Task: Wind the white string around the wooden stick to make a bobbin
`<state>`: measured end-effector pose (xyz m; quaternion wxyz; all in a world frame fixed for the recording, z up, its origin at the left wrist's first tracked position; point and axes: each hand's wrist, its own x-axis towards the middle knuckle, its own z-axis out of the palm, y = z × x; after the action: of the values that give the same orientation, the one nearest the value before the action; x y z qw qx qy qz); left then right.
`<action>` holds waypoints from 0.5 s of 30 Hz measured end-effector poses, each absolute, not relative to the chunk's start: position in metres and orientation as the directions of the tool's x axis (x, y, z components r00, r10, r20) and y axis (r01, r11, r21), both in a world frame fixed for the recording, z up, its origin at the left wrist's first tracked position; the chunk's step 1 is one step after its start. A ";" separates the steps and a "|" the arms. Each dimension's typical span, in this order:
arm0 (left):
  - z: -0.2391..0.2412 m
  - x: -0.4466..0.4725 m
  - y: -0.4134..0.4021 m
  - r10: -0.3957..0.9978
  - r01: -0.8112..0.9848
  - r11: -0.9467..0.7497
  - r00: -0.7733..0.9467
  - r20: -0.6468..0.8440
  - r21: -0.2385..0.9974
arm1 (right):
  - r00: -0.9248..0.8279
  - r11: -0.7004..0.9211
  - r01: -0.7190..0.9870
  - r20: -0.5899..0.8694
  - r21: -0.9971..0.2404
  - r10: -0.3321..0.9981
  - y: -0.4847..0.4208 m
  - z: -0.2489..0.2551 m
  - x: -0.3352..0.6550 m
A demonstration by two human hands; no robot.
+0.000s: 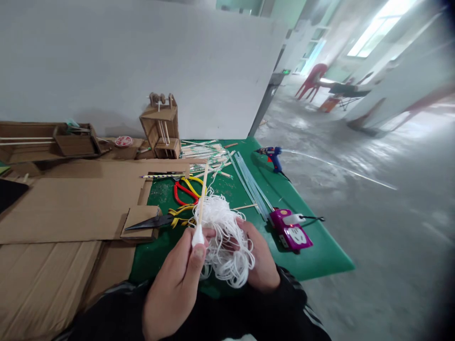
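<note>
My left hand [174, 284] is closed around a thin wooden stick [204, 194], which stands up nearly vertical. White string is wound in a thick wad [198, 235] near the stick's lower end, between my thumb and fingers. A loose tangle of white string [227, 251] hangs between both hands. My right hand [262, 258] supports that tangle from the right, its fingers curled into the loops and partly hidden. Just beyond lie needle-nose pliers [149, 222] on a small cardboard block [140, 232], and red-and-yellow-handled scissors [185, 193].
On the green tabletop [322, 260] are clear glue sticks [249, 184], a blue glue gun [273, 156], a purple power socket [291, 230] and several loose wooden sticks [204, 151]. Cardboard sheets [71, 199] cover the left. A cardboard frame [161, 125] stands against the wall.
</note>
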<state>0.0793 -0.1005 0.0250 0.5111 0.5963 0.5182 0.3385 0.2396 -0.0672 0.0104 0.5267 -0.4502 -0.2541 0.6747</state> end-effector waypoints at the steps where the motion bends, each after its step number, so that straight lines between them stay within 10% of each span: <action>1: 0.025 0.079 -0.101 0.965 0.279 0.070 0.226 -0.136 0.958 | -0.038 -0.314 -0.470 -0.337 -0.825 0.941 -0.067 0.010 0.239; 15: 0.021 0.078 -0.095 0.944 0.287 0.194 0.207 -0.258 0.938 | -0.139 -0.368 -0.408 -0.341 -0.836 0.930 -0.076 -0.003 0.233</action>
<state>0.0785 -0.0946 0.0208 0.5408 0.5575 0.5518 0.3038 0.2333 -0.0758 -0.0028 0.4806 -0.4469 -0.2920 0.6958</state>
